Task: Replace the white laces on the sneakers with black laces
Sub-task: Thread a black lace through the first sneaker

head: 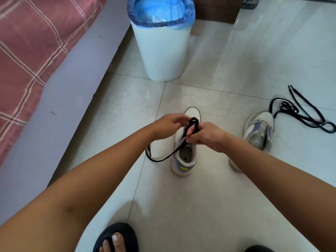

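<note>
A pale tiled floor (209, 206) fills the head view, with a white bin (163, 51) lined in blue at the back and a bed (27, 51) under a pink checked cover on the left. Mid-floor stands one sneaker (183, 160), heel toward the person and toe pointing away toward the bin, its long axis running near to far. Both hands work over its tongue: the left hand (168, 123) and the right hand (207, 134) have their fingers curled and pinching a black lace (193, 123), whose slack loops out to the left on the floor. No white lace shows on it, so I judge this shoe mid-threading. The second sneaker (258, 131) sits to the right, toe also away, apparently unlaced, with the spare black lace (298, 113) lying in a loose tangle just beside its toe; that shoe is left to do.
</note>
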